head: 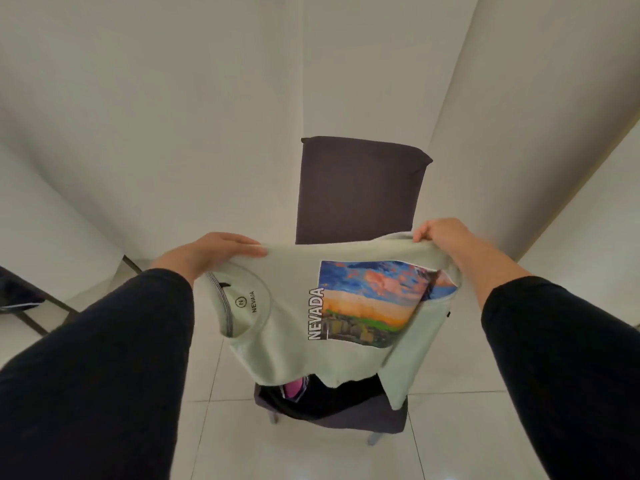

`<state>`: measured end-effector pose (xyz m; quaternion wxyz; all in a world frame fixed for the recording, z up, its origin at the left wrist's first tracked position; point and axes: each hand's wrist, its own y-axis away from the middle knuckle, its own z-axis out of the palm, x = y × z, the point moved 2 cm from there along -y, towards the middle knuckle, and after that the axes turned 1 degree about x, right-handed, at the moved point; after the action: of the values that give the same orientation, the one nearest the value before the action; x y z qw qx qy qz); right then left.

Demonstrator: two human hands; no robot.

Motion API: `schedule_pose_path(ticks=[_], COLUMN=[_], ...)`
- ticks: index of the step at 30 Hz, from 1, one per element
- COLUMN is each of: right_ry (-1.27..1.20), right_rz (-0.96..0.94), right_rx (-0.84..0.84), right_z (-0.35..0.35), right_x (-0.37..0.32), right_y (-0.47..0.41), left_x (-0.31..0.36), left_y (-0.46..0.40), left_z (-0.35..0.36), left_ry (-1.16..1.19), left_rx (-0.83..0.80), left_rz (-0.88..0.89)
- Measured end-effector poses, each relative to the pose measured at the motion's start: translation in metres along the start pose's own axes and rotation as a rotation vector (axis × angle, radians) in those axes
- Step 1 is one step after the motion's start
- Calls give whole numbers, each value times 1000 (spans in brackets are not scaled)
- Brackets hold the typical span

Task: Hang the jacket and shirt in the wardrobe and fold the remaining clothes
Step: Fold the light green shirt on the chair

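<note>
A pale green T-shirt (294, 341) with a colourful landscape print and the word NEVADA hangs in the air above a dark chair (360, 188). My left hand (214, 252) holds its upper edge near the collar, fingers laid over the cloth. My right hand (440, 232) grips the far upper edge, fingers curled over the fabric. The shirt lies sideways, collar to the left, one side folded under at the right. Beneath it, on the chair seat, lie dark clothes (332, 396) with a pink piece (294, 389) showing; most of that pile is hidden.
The chair stands on a glossy white tiled floor (450, 427) against a plain white wall (207, 116). At the left edge a dark metal-framed piece of furniture (31, 306) with dark fabric juts in.
</note>
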<state>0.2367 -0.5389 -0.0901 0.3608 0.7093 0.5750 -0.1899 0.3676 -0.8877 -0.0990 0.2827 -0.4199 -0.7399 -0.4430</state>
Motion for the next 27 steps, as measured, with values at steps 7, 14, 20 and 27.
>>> schedule_pose_path(ticks=[7,14,20,27], right_ry=[175,656,1116,692], right_rz=[-97,-319,-447,-304], right_rx=[-333,-301,94,242], right_z=[12,27,32,28], right_x=[6,7,24,20], right_y=[28,26,10,-47], left_x=[3,11,21,38], left_y=[-8,-20,-35,-70], left_z=[-24,-37,-15,11], left_ry=[-339,-595,-603,-524], left_rx=[277,497,517,606], left_rz=[164,139,144,173])
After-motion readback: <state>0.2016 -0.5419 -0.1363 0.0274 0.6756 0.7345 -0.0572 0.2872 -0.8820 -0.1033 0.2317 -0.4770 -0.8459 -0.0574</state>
